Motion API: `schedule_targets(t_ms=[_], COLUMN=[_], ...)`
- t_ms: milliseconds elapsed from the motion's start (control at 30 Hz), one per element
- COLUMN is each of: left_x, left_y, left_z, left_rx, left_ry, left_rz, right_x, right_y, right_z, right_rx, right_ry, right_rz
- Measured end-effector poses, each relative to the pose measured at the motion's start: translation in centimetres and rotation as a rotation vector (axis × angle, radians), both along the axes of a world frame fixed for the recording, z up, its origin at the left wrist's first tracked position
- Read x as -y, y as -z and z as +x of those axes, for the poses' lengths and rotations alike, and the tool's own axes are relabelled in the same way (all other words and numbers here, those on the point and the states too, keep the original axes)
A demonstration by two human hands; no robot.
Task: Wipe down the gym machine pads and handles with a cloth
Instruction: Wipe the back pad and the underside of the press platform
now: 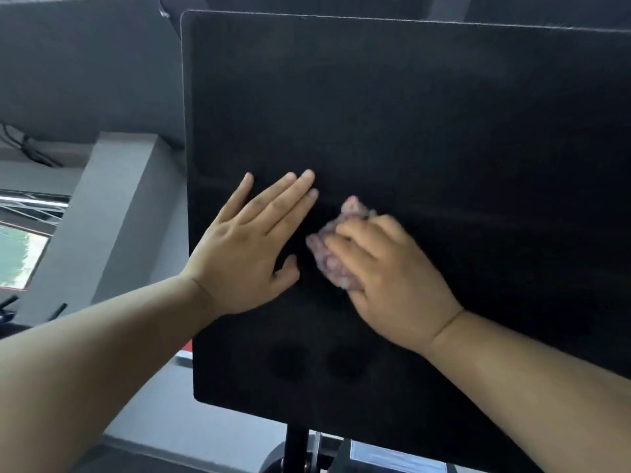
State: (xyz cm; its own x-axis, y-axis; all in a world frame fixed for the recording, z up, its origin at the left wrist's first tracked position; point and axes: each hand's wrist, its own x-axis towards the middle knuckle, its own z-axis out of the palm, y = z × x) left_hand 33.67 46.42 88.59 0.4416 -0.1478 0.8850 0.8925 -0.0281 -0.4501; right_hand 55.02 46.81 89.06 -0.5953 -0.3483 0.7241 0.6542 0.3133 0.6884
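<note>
- The right hand [386, 278] presses a bunched pinkish cloth [336, 244] against the black pad [426, 114], fingers curled over the wad. The cloth sits low on the pad, nearer its left edge than its right.
- The left hand [252, 244] lies flat on the pad just beside the cloth, fingers straight and together, holding nothing; it seems to brace the pad.
- The hand and cloth look blurred, so the stroke is probably under way.
- The cloth is balled up so it touches little of the pad; streaks or missed bands are likely.
- The area under the bracing palm could go unwiped unless that hand moves.
- The pad's upper half and right side look like they have yet to be covered; no handles are in view.
- A dark post [296, 445] carries the pad from below; a hard push could rock it.
</note>
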Motion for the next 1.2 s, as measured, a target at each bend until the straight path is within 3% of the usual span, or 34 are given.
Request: schedule_targets(t_ms=[67, 233, 300, 467, 533, 667, 733, 833, 900, 1000, 1067, 1200], left_x=[-0.1, -0.5, -0.5, 0.0, 0.4, 0.7, 0.5, 0.3, 0.2, -0.2, -0.3, 0.3], left_y=[0.3, 0.4, 0.3, 0.3, 0.3, 0.6, 0.6, 0.9, 1.2, 1.3, 1.1, 0.3], left_z=[0.2, -0.5, -0.9, -1.7, -1.9, -2.4, -2.5, -2.8, -3.0, -3.9, -4.1, -4.1], left_rx=[0.046, 0.249, 0.236, 0.208, 0.195, 0.201, 0.202, 0.177, 0.167, 0.293, 0.436, 0.694], left_ry=[-0.003, 0.154, 0.166, 0.26, 0.298, 0.314, 0.326, 0.369, 0.37, 0.39, 0.497, 0.872], left_rz=[0.029, -0.02, -0.018, -0.114, -0.149, -0.118, -0.115, -0.1, -0.054, 0.031, 0.016, -0.124], right_x=[0.4, 4.5, 3.3, 0.4, 1.8, 4.7, 3.1, 0.3, 0.9, 3.5, 4.3, 0.1], right_y=[0.2, -5.8, -5.5, -1.0, -2.6, -7.4, -5.5, -0.5, -0.7, -5.2, -7.1, -2.2], right_z=[0.4, 2.3, 0.8, -2.4, -2.2, -2.0, -3.3, -5.4, -5.5, -5.7, -6.5, -8.8], right_rx=[0.106, -0.409, -0.362, 0.038, 0.013, -0.364, -0.301, -0.031, 0.019, -0.276, -0.371, -0.051], right_ry=[0.085, -0.143, -0.134, 0.013, -0.008, -0.138, -0.085, 0.036, 0.049, -0.108, -0.129, 0.01], right_rz=[-0.033, 0.189, 0.174, 0.026, 0.066, 0.182, 0.139, 0.032, 0.023, 0.128, 0.145, 0.061])
